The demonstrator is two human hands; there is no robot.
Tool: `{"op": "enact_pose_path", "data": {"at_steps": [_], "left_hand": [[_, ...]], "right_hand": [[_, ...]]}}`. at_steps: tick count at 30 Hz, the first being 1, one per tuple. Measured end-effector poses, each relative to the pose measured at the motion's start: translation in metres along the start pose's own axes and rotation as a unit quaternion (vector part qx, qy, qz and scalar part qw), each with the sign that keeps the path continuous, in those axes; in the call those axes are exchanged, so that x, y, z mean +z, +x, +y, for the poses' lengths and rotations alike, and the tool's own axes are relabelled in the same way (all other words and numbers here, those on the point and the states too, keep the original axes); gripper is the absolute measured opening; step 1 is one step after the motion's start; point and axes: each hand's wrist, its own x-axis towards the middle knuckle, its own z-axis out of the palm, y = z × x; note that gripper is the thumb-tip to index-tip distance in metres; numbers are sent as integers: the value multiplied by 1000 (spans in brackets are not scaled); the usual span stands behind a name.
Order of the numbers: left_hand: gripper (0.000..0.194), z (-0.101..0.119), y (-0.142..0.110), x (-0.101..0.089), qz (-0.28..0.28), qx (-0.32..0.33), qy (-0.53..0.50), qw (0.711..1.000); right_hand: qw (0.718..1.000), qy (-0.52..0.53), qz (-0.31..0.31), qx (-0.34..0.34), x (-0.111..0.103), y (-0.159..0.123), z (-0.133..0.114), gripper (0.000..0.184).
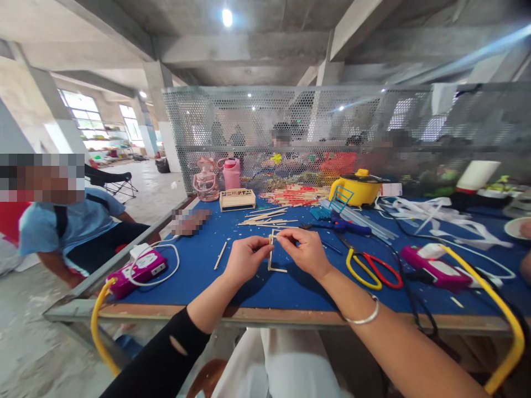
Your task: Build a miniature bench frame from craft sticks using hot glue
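My left hand (245,257) and my right hand (303,250) meet above the blue table (199,271), both pinched on a small frame of thin wooden sticks (272,257). The frame stands upright between my fingers and its lower bar reaches down to the table top. My right wrist wears a silver bangle (365,317). A single loose stick (220,255) lies to the left of my left hand. A heap of loose sticks (267,217) lies just beyond my hands.
Scissors with yellow and red handles (368,267) lie right of my hands. Pink devices (139,268) sit at the left edge and right side (431,266). A stick-built box (237,199), yellow pot (357,188) and mesh screen (290,132) stand behind. A person (66,221) sits at left.
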Motion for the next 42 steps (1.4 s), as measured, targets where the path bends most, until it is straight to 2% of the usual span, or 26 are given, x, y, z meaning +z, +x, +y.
{"op": "enact_pose_path", "data": {"at_steps": [17, 42], "left_hand": [[22, -1, 1, 1, 7, -6, -1, 1000], [22, -3, 1, 3, 5, -2, -17, 1000]], "right_hand": [[999, 19, -14, 35, 0, 0, -1, 14], [999, -6, 3, 46, 0, 0, -2, 12]]}}
